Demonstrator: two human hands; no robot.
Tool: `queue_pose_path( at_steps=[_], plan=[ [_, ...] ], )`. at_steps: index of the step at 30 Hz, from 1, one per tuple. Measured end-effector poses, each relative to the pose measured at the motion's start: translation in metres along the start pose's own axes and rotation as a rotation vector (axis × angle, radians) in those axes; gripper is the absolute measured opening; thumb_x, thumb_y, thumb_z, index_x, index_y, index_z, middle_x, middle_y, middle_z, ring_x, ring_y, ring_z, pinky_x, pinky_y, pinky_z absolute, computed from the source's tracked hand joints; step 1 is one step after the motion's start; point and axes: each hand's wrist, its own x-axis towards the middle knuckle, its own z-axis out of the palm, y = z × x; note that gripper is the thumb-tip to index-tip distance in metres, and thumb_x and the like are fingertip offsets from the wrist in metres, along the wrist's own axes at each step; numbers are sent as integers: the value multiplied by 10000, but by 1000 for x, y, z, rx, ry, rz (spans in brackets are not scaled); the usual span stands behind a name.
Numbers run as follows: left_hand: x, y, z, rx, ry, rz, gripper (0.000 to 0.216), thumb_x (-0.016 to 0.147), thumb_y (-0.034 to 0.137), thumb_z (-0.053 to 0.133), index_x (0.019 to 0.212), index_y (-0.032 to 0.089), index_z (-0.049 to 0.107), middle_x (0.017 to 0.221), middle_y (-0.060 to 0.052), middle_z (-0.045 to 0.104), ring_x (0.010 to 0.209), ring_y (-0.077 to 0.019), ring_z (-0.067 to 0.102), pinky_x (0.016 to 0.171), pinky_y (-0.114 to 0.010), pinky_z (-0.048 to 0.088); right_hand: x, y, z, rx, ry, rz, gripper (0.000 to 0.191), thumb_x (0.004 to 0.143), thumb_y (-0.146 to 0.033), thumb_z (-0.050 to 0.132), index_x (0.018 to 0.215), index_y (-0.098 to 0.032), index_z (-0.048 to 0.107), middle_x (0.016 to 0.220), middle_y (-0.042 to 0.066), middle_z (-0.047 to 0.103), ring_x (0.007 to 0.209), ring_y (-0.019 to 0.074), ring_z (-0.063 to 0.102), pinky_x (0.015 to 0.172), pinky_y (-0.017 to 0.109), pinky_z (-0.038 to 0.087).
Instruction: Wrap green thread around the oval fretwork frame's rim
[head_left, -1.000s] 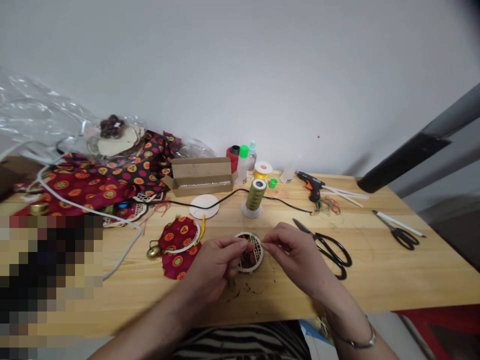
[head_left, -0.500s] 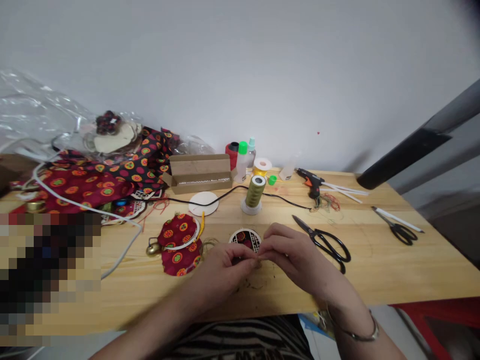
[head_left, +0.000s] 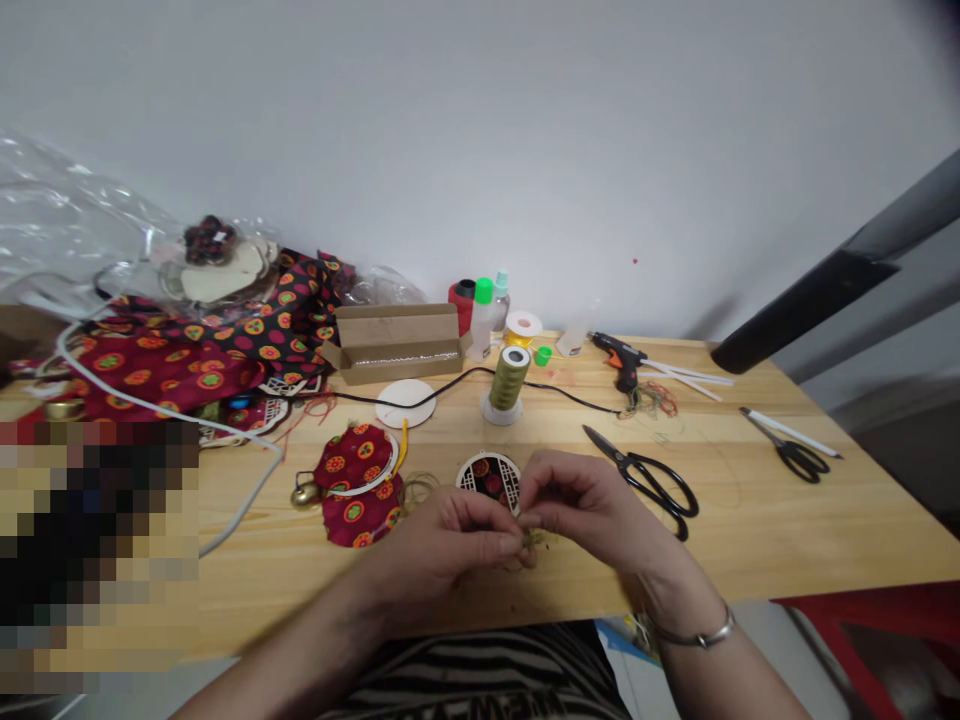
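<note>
My left hand [head_left: 465, 535] and my right hand [head_left: 574, 505] meet above the near part of the table, fingertips pinched close together. A small tangle of olive thread [head_left: 534, 538] shows at the fingertips, and both hands grip it. Just behind them lies a round ornament [head_left: 487, 475] with a pale lattice rim and dark flowered cloth, partly covered by my fingers. Left of my left hand are red flowered cloth rounds [head_left: 356, 455], a brass bell [head_left: 305, 493] and loose thread [head_left: 418, 488]. A spool of olive thread [head_left: 510, 380] stands beyond the ornament.
Large black-handled scissors [head_left: 652, 485] lie right of my right hand. Smaller scissors [head_left: 799, 460], a glue gun [head_left: 619, 360] and a green-capped bottle [head_left: 482, 320] are farther off. An open cardboard box [head_left: 397, 350] and heaped flowered cloth [head_left: 180, 370] occupy the back left. A black cord crosses the table.
My fingertips have shifted slightly down and toward me. The right thumb and forefinger are more bowed, and the olive thread now shows between the hands.
</note>
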Motion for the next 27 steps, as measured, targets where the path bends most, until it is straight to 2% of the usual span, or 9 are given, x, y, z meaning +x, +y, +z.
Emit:
queue_pose_path(
  at_steps=[4, 12, 15, 19, 23, 27],
  plan=[
    [1, -5, -2, -57, 20, -11, 151, 650, 294, 722, 690, 151, 749, 645, -40, 685, 480, -86, 391, 468, -230, 229, 0, 3, 6, 157, 35, 44, 79, 732, -180, 690, 745, -155, 616, 696, -18, 588, 621, 82, 529, 588, 199, 445],
    [1, -8, -2, -118, 11, 22, 171, 651, 314, 733, 685, 147, 747, 635, -37, 655, 454, -70, 349, 437, -234, 184, 1, 8, 11, 316, 125, 100, 95, 684, -185, 727, 725, -158, 646, 663, -17, 618, 597, 90, 569, 588, 212, 474],
    [1, -8, -2, -144, -12, 13, 194, 674, 327, 715, 699, 138, 749, 563, -7, 597, 425, -53, 276, 421, -236, 128, 1, 9, 11, 311, 97, 84, 46, 707, -184, 708, 718, -159, 671, 643, -9, 625, 597, 99, 576, 586, 219, 481],
    [0, -7, -4, -146, -29, 19, 214, 686, 354, 705, 699, 145, 748, 467, 40, 483, 411, -55, 246, 419, -236, 120, 1, 10, 12, 344, 118, 118, 53, 695, -171, 721, 739, -166, 692, 654, -13, 640, 593, 85, 577, 591, 203, 480],
    [1, -10, -6, -43, -11, 47, 227, 693, 356, 703, 722, 136, 750, 555, -6, 569, 473, -86, 365, 446, -232, 213, 1, 13, 13, 392, 192, 154, 132, 676, -175, 739, 804, -189, 709, 720, -12, 664, 593, 69, 573, 579, 186, 474],
    [1, -10, -6, 12, -31, 67, 180, 702, 322, 695, 703, 150, 746, 625, -29, 649, 595, -136, 498, 558, -246, 341, 2, 14, 13, 337, 198, 149, 175, 694, -194, 720, 868, -197, 723, 757, 3, 671, 611, 79, 568, 585, 201, 485]
  ],
)
